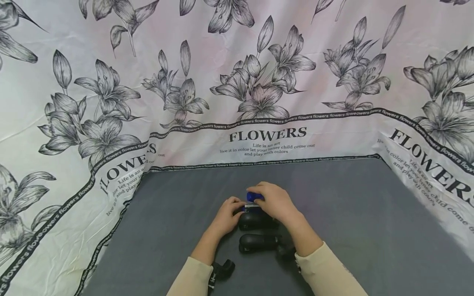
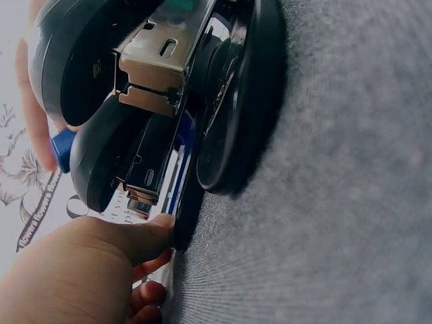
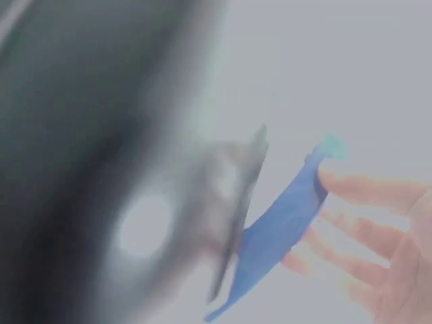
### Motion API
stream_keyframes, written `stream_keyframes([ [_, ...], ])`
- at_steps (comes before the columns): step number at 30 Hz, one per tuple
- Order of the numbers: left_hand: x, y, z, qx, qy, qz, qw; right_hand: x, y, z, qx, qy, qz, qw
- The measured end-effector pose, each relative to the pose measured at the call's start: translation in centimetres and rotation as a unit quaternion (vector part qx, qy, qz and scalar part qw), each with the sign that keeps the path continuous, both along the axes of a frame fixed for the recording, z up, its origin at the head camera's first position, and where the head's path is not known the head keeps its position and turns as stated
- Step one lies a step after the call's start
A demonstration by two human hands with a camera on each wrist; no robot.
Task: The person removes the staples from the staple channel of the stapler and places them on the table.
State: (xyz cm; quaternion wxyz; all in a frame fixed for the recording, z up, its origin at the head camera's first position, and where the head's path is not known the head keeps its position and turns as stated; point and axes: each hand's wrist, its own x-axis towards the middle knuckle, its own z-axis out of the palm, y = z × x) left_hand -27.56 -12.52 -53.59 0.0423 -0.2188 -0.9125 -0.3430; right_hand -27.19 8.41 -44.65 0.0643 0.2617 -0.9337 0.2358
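A blue stapler (image 1: pixel 253 196) stands opened, farthest back in a row with two black staplers. Its raised blue top arm (image 3: pixel 277 229) is pinched between the thumb and fingers of my right hand (image 1: pixel 275 201). At the left end of its low base, my left hand (image 1: pixel 227 216) pinches with the thumb in front and fingers behind. The left thumb (image 2: pixel 152 236) lies along the base edge in the left wrist view. One black stapler (image 1: pixel 255 221) sits right in front of the blue one, partly under my right hand; the other black stapler (image 1: pixel 259 242) lies nearer me.
A grey cloth surface (image 1: pixel 177 205) spreads under everything. White flower-printed cloth (image 1: pixel 207 94) rises behind it and along both sides. Dark wrist camera gear (image 1: pixel 224 269) juts out by the left sleeve, and more (image 1: pixel 286 248) shows beside the right sleeve.
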Motion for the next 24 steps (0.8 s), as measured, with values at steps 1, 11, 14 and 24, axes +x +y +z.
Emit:
stream_keyframes([
  [1,0.0,0.0,0.0,0.002,-0.005,0.002,1.0000,-0.1,0.2,0.0,-0.008,-0.009,0.004,0.9999],
  [11,0.1,0.0,-0.2,0.009,-0.001,0.006,0.9999,-0.6,2.8,0.8,-0.130,-0.093,0.012,0.9871],
  [14,0.0,-0.1,-0.3,0.009,0.002,0.003,1.0000,-0.9,3.5,0.9,-0.163,-0.115,0.007,0.9800],
  [24,0.0,-0.2,-0.3,0.007,-0.010,-0.001,0.9999,-1.4,5.0,0.9,-0.204,-0.127,-0.003,0.9706],
])
